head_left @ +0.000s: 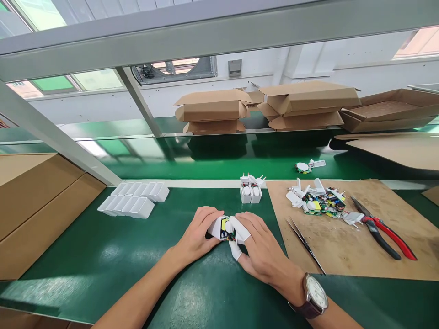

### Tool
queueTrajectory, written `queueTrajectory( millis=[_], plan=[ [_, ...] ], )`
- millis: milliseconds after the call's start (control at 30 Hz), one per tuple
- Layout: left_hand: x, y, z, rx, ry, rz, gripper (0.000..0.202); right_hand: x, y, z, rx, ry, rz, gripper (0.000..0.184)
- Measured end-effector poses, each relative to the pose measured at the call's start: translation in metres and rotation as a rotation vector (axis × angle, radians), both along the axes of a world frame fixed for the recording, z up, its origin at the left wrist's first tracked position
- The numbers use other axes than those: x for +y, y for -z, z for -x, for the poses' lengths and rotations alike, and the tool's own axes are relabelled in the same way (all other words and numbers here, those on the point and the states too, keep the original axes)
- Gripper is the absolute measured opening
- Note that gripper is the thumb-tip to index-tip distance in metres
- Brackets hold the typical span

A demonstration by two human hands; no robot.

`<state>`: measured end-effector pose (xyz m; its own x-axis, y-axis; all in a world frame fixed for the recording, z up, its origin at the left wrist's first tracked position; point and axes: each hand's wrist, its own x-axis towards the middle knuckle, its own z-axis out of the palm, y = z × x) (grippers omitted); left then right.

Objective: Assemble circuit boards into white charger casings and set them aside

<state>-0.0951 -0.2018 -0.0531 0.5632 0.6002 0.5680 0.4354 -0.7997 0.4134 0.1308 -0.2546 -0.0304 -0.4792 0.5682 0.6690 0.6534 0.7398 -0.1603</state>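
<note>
Both my hands meet at the middle of the green bench over a small white charger housing [217, 226] with a circuit board [227, 230] showing in its open end. My left hand [198, 231] wraps around the housing from the left. My right hand [258, 249], with white finger cots on thumb and forefinger and a wristwatch [313, 296] on the wrist, presses on the board end from the right.
Two rows of empty white housings [133, 199] lie to the left. Assembled chargers [250, 190] stand behind my hands. A brown mat [377, 246] on the right bears a pile of boards and plug parts [318, 198], tweezers [305, 244] and red-handled pliers [382, 228]. Cardboard boxes [212, 112] stack beyond the conveyor.
</note>
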Motion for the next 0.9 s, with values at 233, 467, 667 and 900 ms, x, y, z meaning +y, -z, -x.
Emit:
queueTrajectory(
  millis=[233,467,667,900],
  plan=[
    [-0.005,0.004,-0.003,0.005,0.053,0.23,0.063,0.0,0.003,-0.001,0.182,-0.043,0.173,0.054],
    [-0.006,0.009,-0.007,-0.186,0.083,0.691,0.069,0.013,0.012,-0.014,0.432,0.014,0.369,0.036],
    [-0.008,0.005,-0.015,-0.25,-0.008,0.834,0.052,0.016,0.017,-0.013,0.282,-0.181,0.447,0.045],
    [-0.013,0.004,-0.016,-0.276,0.03,0.789,0.088,0.019,0.025,-0.008,0.154,-0.153,0.324,0.04]
  ],
)
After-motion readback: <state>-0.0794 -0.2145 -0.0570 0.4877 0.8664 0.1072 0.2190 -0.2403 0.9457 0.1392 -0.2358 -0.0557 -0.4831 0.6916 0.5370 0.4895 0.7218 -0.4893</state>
